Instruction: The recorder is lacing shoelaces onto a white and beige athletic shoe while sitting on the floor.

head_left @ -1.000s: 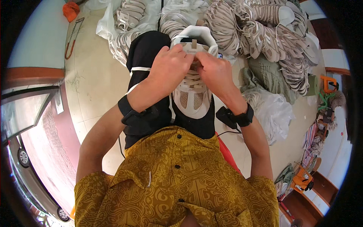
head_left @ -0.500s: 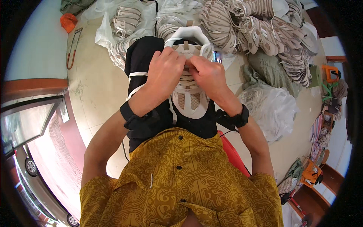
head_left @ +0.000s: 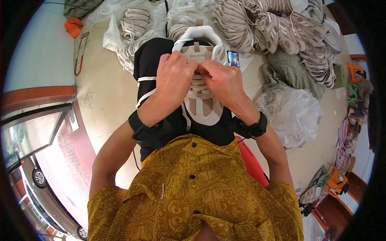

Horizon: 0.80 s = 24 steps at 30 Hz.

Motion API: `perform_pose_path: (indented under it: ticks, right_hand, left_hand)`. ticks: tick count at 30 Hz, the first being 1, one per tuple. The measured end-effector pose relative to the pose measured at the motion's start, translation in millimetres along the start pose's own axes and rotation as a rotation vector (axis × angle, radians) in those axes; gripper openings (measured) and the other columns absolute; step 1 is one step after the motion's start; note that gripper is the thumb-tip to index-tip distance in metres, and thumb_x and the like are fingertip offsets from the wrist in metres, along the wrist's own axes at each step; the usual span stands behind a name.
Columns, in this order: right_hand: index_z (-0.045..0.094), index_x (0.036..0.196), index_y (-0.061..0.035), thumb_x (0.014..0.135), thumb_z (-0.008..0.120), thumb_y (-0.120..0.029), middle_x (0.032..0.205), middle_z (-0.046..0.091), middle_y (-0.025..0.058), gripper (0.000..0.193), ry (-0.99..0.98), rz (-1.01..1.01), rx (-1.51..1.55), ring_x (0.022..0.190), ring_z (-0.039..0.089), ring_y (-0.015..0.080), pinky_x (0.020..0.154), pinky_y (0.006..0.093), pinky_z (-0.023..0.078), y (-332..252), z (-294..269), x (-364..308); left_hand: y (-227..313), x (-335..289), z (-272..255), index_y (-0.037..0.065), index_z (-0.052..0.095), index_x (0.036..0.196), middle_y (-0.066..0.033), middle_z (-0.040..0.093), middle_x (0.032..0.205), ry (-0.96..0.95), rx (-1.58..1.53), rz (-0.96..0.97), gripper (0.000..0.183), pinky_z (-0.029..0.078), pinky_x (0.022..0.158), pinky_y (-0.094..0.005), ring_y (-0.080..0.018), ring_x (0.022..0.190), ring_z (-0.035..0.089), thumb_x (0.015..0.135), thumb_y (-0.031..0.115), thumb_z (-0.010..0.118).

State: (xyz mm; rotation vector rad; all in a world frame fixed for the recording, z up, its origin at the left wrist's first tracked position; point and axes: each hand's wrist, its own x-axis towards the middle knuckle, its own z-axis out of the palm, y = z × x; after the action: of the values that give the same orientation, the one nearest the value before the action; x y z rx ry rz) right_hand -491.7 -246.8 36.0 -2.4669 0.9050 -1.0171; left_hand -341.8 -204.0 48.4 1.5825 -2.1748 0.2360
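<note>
A beige and white shoe upper point(head_left: 206, 116) with mesh panels lies on my lap, toe toward me. Its flat, pale shoelace point(head_left: 198, 89) crosses the throat in several rows. Over the upper eyelets, my left hand point(head_left: 173, 80) is closed, fingertips pinched at the lacing just below the tongue. My right hand point(head_left: 223, 80) meets it from the other side, thumb and forefinger also pinched there. The bit of lace between the fingertips is mostly covered by the hands. Loose white laces point(head_left: 148, 79) lie across my left thigh.
Stacked shoe uppers point(head_left: 277, 34) cover the floor ahead and to the right, with another bundle point(head_left: 135, 23) on plastic at the left. A lit phone point(head_left: 233, 59) is just beyond the shoe upper. A clear plastic bag point(head_left: 288, 116) of white material sits at right.
The view has shifted slightly, and more of the phone shows beside the shoe upper. Both hands stay pinched at the same stretch of lacing, with hardly any movement.
</note>
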Motion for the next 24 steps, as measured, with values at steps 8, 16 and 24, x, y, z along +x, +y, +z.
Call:
perform_pose_path:
  ticks: [8,16,24]
  right_hand:
    - [0.058,0.078,-0.0078,0.07,0.057,-0.002,0.07,0.061,0.0076,0.009,-0.055,0.087,0.01,0.061,0.061,0.0256,0.051,0.0335,0.048,-1,-2,-8]
    - [0.058,0.078,-0.0091,0.071,0.054,-0.003,0.07,0.06,0.0083,0.01,-0.025,0.082,0.077,0.059,0.06,0.028,0.05,0.0375,0.048,-1,-3,-10]
    - [0.057,0.079,-0.0098,0.068,0.056,-0.003,0.073,0.061,0.0071,0.013,-0.02,0.114,0.078,0.06,0.06,0.0274,0.05,0.037,0.048,-7,-4,-16]
  left_hand:
    - [0,-3,9,0.007,0.055,0.075,-0.0046,0.054,0.068,0.076,-0.102,-0.028,0.012,0.037,0.069,-0.0341,-0.0225,0.079,0.052,0.064,0.002,0.056]
    - [-1,-4,3,0.009,0.056,0.075,-0.0043,0.054,0.068,0.022,-0.082,-0.015,0.012,0.038,0.069,-0.0343,-0.0221,0.079,0.052,0.065,0.004,0.057]
    - [8,-5,9,0.007,0.057,0.079,-0.0069,0.056,0.076,0.047,-0.198,-0.119,0.013,0.04,0.071,-0.0378,-0.0255,0.082,0.053,0.069,0.0,0.059]
